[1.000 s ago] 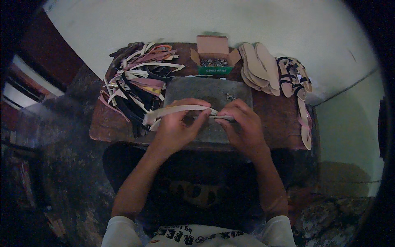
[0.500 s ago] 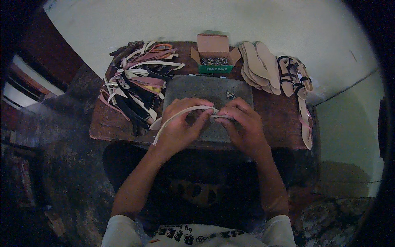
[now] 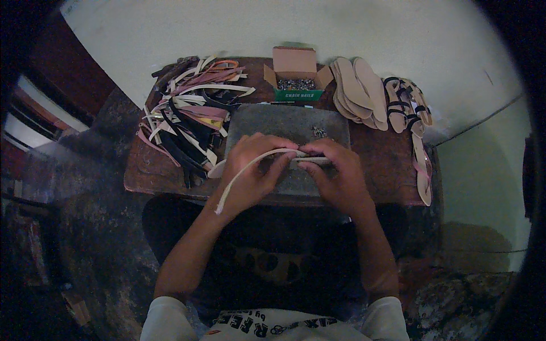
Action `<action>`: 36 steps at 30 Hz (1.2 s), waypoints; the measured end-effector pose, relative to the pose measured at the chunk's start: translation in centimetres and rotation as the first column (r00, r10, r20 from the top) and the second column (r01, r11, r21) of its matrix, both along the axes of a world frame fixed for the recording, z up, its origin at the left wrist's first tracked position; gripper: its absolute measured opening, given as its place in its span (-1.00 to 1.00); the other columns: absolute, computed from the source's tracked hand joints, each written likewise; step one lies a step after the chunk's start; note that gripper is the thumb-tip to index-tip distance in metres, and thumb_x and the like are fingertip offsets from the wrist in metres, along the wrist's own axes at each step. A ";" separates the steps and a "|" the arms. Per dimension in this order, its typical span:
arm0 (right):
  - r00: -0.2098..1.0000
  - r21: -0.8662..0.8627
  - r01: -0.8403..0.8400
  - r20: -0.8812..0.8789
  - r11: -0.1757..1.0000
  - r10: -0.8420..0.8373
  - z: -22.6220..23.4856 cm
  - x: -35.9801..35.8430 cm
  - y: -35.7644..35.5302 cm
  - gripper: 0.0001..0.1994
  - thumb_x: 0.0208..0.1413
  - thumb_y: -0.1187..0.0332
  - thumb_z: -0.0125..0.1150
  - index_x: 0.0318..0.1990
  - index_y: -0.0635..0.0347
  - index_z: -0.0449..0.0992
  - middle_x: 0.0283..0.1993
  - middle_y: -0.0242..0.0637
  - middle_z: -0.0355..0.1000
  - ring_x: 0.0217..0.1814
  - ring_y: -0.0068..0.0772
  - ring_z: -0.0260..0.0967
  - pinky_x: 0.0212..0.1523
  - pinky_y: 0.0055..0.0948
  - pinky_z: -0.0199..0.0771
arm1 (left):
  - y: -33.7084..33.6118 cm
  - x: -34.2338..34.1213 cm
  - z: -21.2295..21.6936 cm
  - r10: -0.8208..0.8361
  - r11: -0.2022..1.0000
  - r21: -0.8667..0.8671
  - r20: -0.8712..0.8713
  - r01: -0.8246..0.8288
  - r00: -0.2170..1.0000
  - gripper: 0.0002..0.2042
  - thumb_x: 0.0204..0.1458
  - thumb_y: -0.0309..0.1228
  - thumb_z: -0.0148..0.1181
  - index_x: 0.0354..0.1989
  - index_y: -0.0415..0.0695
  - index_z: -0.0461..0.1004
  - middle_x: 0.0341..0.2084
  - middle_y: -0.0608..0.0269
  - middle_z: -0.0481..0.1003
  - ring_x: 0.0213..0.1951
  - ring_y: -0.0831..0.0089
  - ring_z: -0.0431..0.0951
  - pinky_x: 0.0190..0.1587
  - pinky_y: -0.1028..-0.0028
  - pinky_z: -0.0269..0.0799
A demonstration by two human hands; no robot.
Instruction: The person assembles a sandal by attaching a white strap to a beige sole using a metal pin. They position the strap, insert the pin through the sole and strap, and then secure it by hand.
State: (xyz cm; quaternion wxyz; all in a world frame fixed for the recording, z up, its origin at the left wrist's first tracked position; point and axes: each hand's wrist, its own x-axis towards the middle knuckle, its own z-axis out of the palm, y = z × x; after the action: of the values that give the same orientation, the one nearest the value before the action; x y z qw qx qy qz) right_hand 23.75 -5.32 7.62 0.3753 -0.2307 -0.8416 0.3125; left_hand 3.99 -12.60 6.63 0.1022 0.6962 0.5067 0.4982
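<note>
Over the near part of a grey slab (image 3: 287,120), my two hands meet on a beige sandal sole (image 3: 215,170), seen nearly edge-on. My left hand (image 3: 247,170) is closed round the sole's middle, which it mostly hides. A cream strap (image 3: 234,183) arches over that hand, its loose end hanging by the wrist and its other end at my fingertips. On the sole's right end, my right hand (image 3: 336,167) is closed, fingers on top and thumb below, beside the strap's end. Small metal nails (image 3: 318,132) lie in a little heap on the slab, beyond my right hand.
Piled straps (image 3: 187,122) in black, cream and pink cover the left of the wooden table (image 3: 387,176). An open green box (image 3: 298,95) of nails stands at the back. To the right are stacked beige soles (image 3: 358,94) and strapped sandals (image 3: 406,105).
The strap's loose end has swung slightly down and right. My right fingers have shifted a little to the left over the sole, while my left hand keeps its hold.
</note>
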 end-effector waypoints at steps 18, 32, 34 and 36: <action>0.998 0.005 0.013 0.062 1.000 -0.013 -0.1 0.0 -0.1 -0.80 0.04 0.54 0.33 -0.17 0.24 0.49 -0.24 -0.16 0.53 -0.20 -0.21 0.53 -0.14 -0.34 0.48 | 0.5 -0.4 0.0 -0.122 0.993 0.006 0.022 0.122 0.992 -0.80 -0.05 -0.50 0.36 -0.21 -0.12 0.56 -0.37 0.19 0.57 -0.30 0.15 0.52 -0.22 0.27 0.37; 0.995 -0.056 -0.097 0.031 0.994 0.099 -0.3 0.0 0.5 -0.77 -0.01 0.57 0.34 -0.17 0.26 0.51 -0.23 -0.14 0.51 -0.15 -0.16 0.51 -0.09 -0.31 0.46 | 0.1 -0.2 0.3 -0.099 0.995 -0.008 -0.173 0.099 0.980 -0.63 -0.24 -0.71 0.24 -0.18 -0.13 0.48 -0.31 0.13 0.52 -0.23 0.04 0.50 -0.18 0.22 0.36; 0.995 -0.034 -0.096 0.033 0.995 0.097 -0.2 -0.1 0.6 -0.81 0.01 0.53 0.34 -0.20 0.27 0.51 -0.23 -0.12 0.52 -0.16 -0.10 0.52 -0.12 -0.27 0.48 | 0.1 -0.2 0.3 -0.086 0.996 -0.014 -0.195 0.085 0.977 -0.62 -0.25 -0.71 0.24 -0.18 -0.14 0.47 -0.30 0.13 0.52 -0.23 0.03 0.49 -0.18 0.21 0.36; 0.996 -0.014 -0.085 0.003 0.996 0.085 -0.5 -0.1 0.6 -0.81 0.01 0.51 0.36 -0.21 0.26 0.52 -0.24 -0.11 0.52 -0.17 -0.08 0.52 -0.14 -0.25 0.50 | 0.1 -0.1 0.3 -0.070 0.998 -0.018 -0.213 0.068 0.974 -0.63 -0.25 -0.71 0.24 -0.19 -0.15 0.46 -0.30 0.12 0.51 -0.23 0.03 0.49 -0.18 0.19 0.36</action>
State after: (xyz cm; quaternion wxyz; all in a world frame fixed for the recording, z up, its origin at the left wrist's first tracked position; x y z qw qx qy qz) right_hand 23.62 -4.70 7.17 0.3586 -0.1978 -0.8491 0.3338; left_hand 3.86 -12.54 6.98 0.0683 0.7624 0.4929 0.4137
